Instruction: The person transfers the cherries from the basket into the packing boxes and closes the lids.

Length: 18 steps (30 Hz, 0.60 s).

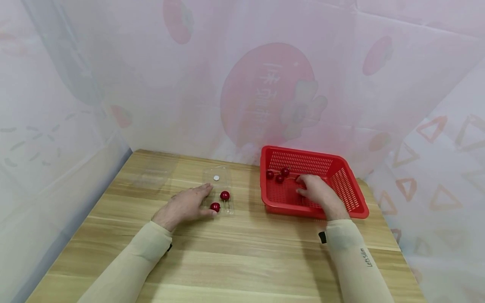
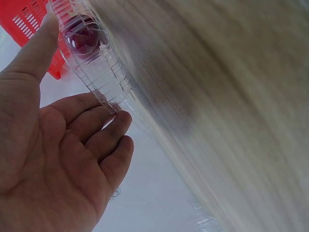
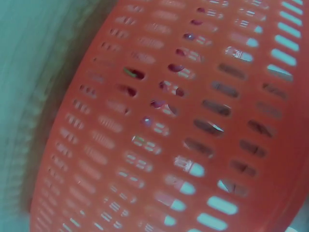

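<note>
Beside a clear plastic clamshell box [image 1: 230,207] on the table, my left hand [image 1: 185,207] has its thumb and fingers spread, fingertips right at the box's edges. Two dark red cherries [image 1: 225,195] sit in the box, one partly by the thumb; the left wrist view shows a cherry [image 2: 86,39] through the ribbed plastic. My right hand [image 1: 316,191] reaches down into a red slotted basket [image 1: 314,153], fingers bent loosely with a gap between thumb and forefinger. The forefinger is right at a partly hidden cherry [image 1: 298,179]. The basket wall [image 3: 159,111] mostly hides this hand in the right wrist view.
Several more cherries [image 1: 279,179] with stems lie at the basket's left side. A round white sticker [image 1: 216,178] shows on the box's far part. Another clear plastic piece [image 1: 153,168] lies at the table's back left. A printed curtain [image 1: 204,105] hangs behind the wooden table [image 1: 227,261].
</note>
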Tool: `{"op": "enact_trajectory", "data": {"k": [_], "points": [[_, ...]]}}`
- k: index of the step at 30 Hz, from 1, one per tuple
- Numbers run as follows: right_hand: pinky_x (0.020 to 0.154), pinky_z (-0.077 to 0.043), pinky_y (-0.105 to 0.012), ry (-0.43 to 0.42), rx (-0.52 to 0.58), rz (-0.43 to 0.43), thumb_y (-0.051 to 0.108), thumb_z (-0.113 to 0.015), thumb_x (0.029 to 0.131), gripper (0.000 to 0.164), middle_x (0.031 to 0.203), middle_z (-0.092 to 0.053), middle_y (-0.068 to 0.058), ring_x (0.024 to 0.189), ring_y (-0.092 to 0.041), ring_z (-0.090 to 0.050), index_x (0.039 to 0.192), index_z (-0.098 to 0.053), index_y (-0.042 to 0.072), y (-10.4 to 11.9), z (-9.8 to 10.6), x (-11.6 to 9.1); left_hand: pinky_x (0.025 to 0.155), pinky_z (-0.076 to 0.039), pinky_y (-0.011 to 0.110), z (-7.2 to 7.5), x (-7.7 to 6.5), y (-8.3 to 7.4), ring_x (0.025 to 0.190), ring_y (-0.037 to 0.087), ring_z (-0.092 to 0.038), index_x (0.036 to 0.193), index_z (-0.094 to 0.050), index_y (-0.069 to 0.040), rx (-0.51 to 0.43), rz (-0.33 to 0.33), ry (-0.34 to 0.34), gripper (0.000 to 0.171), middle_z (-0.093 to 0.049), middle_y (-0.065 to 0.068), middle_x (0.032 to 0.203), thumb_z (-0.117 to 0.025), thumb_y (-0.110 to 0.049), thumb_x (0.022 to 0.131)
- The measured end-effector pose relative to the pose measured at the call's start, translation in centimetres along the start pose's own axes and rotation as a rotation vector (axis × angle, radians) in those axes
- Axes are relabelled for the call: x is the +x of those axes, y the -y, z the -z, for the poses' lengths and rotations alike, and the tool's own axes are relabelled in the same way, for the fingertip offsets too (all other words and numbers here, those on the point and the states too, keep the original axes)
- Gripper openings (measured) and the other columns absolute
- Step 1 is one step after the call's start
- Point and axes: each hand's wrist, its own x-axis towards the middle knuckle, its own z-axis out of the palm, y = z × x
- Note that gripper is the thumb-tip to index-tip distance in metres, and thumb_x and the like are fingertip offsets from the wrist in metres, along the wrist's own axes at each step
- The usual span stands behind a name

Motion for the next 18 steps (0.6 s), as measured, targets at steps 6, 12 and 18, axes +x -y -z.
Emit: {"op": "enact_trajectory", "data": {"k": [6,12,18], "points": [[0.118,-0.066,-0.061,-0.005,-0.029,0.023,0.008,-0.083,0.109,0.031,0.134,-0.083,-0.025,0.126,-0.040,-0.079,0.137,-0.078,-0.005,-0.9,-0.2,0.0,0.140,-0.045,0.066,0.0,-0.1,0.1,0.170,0.050,-0.050,0.176,-0.045,0.007,0.005,-0.005,-0.001,0.101,-0.045,0.027,0.185,-0.085,-0.056,0.107],[0.115,-0.067,-0.060,0.013,-0.037,0.017,0.007,-0.085,0.107,0.026,0.126,-0.084,-0.021,0.117,-0.035,-0.078,0.132,-0.082,-0.001,-1.5,-0.4,0.0,0.141,-0.044,0.065,-0.1,0.0,0.1,0.171,0.050,-0.049,0.176,-0.044,0.008,-0.003,-0.014,-0.002,0.101,-0.045,0.027,0.185,-0.084,-0.055,0.108],[0.116,-0.067,-0.060,0.046,-0.034,0.007,0.001,-0.083,0.106,0.025,0.126,-0.085,-0.020,0.116,-0.035,-0.078,0.131,-0.082,-0.001,-1.8,-0.8,0.0,0.142,-0.043,0.065,-0.1,0.1,0.1,0.171,0.050,-0.048,0.176,-0.044,0.008,-0.009,-0.019,-0.004,0.102,-0.044,0.028,0.185,-0.084,-0.055,0.107]]}}
